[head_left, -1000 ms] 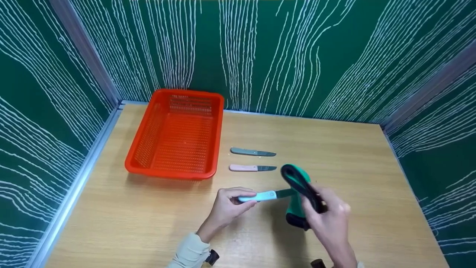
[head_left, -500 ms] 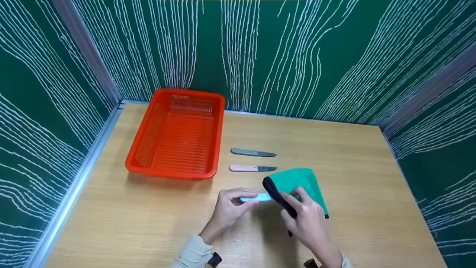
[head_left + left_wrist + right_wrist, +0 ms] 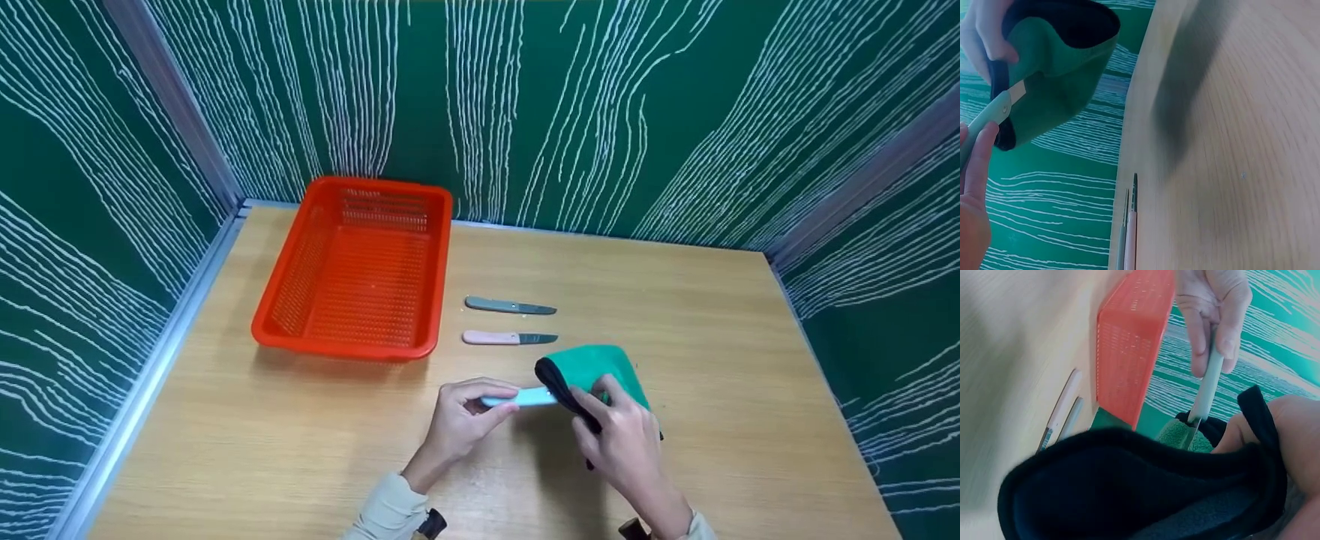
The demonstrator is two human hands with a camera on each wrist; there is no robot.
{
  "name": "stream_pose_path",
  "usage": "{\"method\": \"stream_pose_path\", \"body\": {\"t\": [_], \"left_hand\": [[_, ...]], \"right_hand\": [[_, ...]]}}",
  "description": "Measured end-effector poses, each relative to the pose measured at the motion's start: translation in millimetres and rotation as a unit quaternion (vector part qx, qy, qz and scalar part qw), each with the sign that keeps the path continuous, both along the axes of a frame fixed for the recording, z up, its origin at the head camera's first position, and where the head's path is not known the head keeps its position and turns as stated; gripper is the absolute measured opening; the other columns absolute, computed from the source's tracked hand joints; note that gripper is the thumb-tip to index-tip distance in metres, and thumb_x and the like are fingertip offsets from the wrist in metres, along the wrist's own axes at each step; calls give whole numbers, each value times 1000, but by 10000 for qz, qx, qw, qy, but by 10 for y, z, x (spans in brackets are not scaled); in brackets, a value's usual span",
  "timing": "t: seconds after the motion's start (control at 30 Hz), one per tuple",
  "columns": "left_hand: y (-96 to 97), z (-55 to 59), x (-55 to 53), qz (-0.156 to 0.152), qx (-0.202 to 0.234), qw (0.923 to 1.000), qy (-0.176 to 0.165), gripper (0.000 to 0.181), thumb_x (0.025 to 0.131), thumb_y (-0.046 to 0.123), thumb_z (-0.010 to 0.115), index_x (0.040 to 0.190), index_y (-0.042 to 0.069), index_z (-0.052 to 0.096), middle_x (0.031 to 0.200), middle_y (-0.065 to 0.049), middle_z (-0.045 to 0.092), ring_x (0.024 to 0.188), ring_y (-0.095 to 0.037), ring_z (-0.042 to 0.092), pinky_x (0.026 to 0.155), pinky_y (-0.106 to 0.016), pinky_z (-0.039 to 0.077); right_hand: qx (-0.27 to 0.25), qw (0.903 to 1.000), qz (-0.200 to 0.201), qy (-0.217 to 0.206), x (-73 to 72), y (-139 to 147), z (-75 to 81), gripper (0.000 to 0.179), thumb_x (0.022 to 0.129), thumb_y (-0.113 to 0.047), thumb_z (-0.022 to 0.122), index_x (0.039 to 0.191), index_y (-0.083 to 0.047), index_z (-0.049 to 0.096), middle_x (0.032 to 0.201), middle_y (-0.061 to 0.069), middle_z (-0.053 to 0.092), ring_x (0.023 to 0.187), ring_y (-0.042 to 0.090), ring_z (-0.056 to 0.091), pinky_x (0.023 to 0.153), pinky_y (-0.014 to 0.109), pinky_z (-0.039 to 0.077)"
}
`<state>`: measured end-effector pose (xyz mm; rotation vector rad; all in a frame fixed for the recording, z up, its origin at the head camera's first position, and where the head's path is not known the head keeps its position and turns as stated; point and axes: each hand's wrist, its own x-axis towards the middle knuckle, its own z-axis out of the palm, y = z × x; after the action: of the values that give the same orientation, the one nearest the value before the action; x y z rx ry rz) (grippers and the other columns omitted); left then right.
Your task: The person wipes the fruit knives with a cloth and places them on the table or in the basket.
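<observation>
In the head view my left hand point(image 3: 459, 421) pinches the light blue handle of a knife point(image 3: 529, 397) between thumb and fingers. The knife points right, above the table. My right hand point(image 3: 624, 442) grips a green cloth point(image 3: 596, 364) with black edging, folded over the blade. That fold hides the blade from the head camera. In the left wrist view a short length of blade point(image 3: 1018, 91) shows against the cloth's green face. Fuzzy green pile point(image 3: 1171, 435) touches or nearly touches the blade in the right wrist view; I cannot tell which.
Behind the hands lie a grey-handled knife point(image 3: 491, 304) and a pink-handled knife point(image 3: 490, 337), side by side on the wooden table point(image 3: 712, 322). A red perforated basket point(image 3: 341, 348) stands at the back left. Green walls point(image 3: 420, 90) with white wavy lines enclose the table.
The cloth in my right hand has moved left along the knife and covered the blade, then shifted slightly right. My left hand has kept the knife nearly still.
</observation>
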<state>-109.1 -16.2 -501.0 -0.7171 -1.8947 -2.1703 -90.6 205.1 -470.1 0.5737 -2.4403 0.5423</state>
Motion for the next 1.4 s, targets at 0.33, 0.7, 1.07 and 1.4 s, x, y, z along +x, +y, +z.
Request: {"method": "stream_pose_path", "body": {"t": [0.33,0.7,1.07,1.4], "left_hand": [[-42,60,18,-90,-232,9996,-167,17,79,-6,72,96,-8,71,97,-19,70,81,-25,67,65,-32,58],[-61,47,48,-90,-379,9992,-97,17,78,-6,73,95,-7,71,98,-17,70,83,-20,68,64,-38,58],[-55,115,51,-97,-532,9979,-347,18,80,-3,72,98,-4,71,102,-15,69,87,-22,68,72,-33,58],[10,102,44,-40,-296,9995,-135,19,79,-3,73,98,-6,71,99,-17,70,88,-23,68,72,-36,57]], "right_hand": [[-224,9997,-76,83,-12,225,-59,29,63,4,66,90,0,75,83,8,54,48,5,36,37,15,28],[-1217,9908,-584,-39,9,540,5,33,63,9,64,90,-6,76,77,1,56,54,9,42,42,18,32],[-2139,9713,-894,535,54,594,270,30,65,11,61,87,-2,75,77,6,61,64,6,49,54,11,37],[-1893,9801,-33,595,81,214,274,40,57,12,65,93,-3,75,81,7,61,65,13,52,54,14,41]]}}
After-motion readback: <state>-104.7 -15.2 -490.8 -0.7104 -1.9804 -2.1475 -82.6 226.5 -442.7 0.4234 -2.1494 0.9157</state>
